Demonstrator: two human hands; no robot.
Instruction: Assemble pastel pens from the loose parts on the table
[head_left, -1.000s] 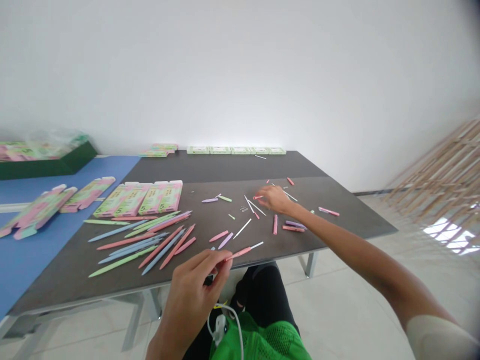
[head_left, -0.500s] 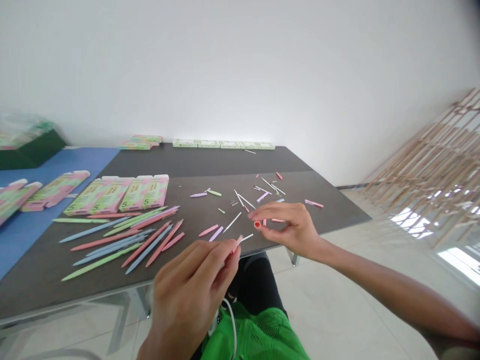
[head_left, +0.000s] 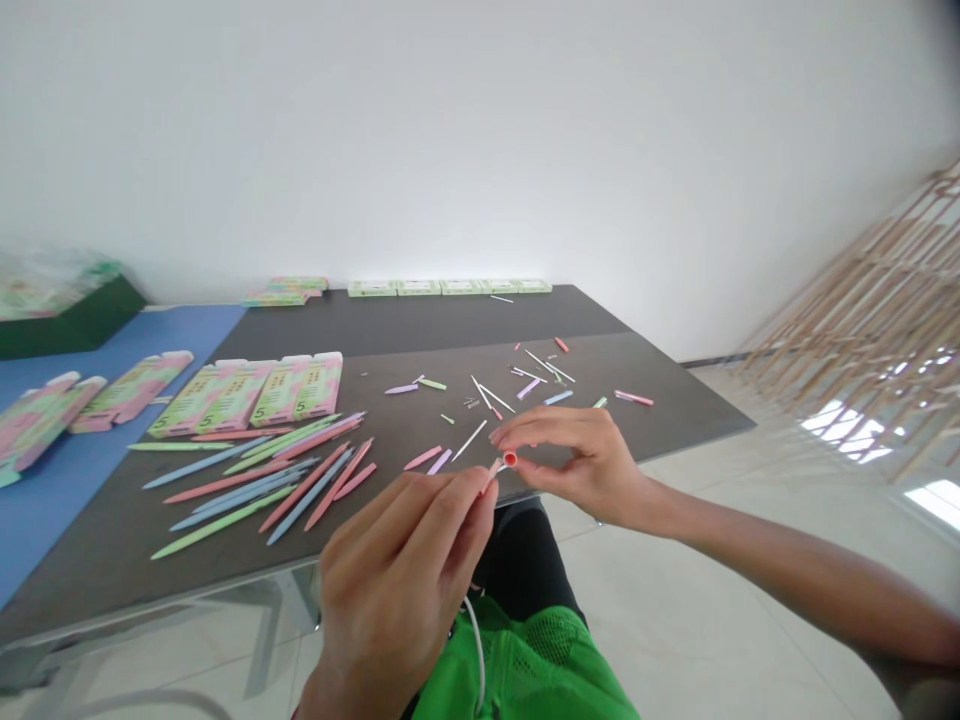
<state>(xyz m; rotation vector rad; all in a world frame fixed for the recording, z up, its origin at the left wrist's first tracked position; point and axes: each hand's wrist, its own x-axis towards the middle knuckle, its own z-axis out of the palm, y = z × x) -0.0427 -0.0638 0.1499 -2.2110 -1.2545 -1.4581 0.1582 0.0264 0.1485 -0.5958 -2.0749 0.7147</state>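
My left hand (head_left: 409, 570) is closed, thumb and fingers pinching a small pale pink pen part (head_left: 491, 474). Between the thumb and fingers of my right hand (head_left: 581, 458) sits a red-pink pen barrel (head_left: 510, 459), its round open end turned towards me. The tip of the left-hand part is right at that opening; whether it is inside, I cannot tell. Most of both pieces is hidden by my fingers. On the table just beyond lie white refills (head_left: 470, 439), a pink barrel half (head_left: 423, 458) and a purple one (head_left: 439, 462).
Several pink, blue and green pens (head_left: 247, 490) lie in a pile on the left, before pink-green pen boxes (head_left: 285, 390). More boxes (head_left: 450, 288) line the wall. A dark green bin (head_left: 75, 320) stands far left. Loose pen parts (head_left: 544, 375) are scattered at right.
My two hands have come together, bringing the left-hand pen part up to the open end of the barrel. The white refill between them no longer shows clearly. My view has shifted slightly.
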